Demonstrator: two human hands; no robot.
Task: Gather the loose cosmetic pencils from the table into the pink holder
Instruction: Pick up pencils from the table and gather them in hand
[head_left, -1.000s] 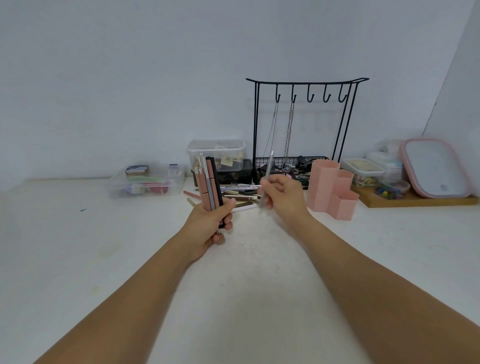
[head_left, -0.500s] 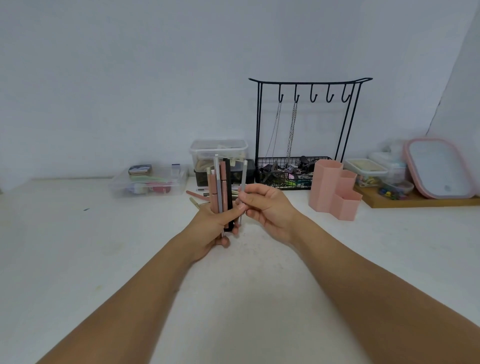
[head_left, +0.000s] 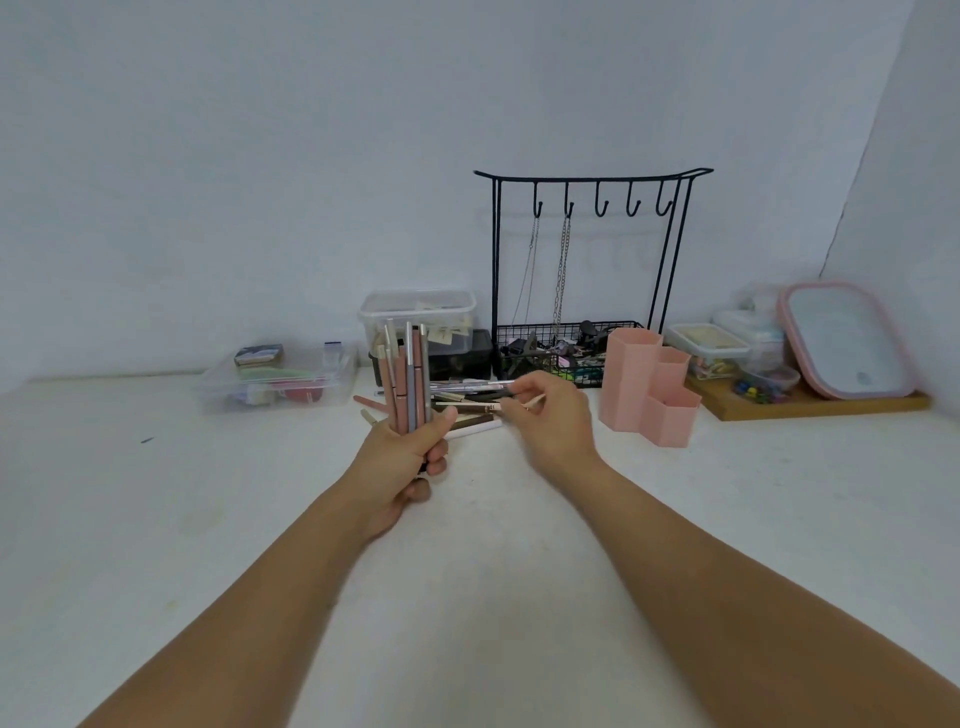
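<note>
Right now I read this as the collecting step: my left hand is closed around a bundle of pencils, held upright with their tips toward the back wall, thumb pressed across the front of them. My right hand is reaching into the loose pencils that lie in a small heap toward the back edge of the tabletop, just in front of the clear lidded tub. Its fingers are pinched partway together over one thin pencil in the heap; the frame is blurred there, so I cannot tell whether it truly has hold of that pencil or is only touching it.

None of the pencils are in the pink holder yet, as far as I can see; it stands to the right of the heap, near the wire jewellery stand, its hexagonal cups open upward.

My judgement is that the next move calls for a clean pinch on one pencil, lifting it clear of its neighbours, then passing it across to the bundle without loosening the left grip.
</note>
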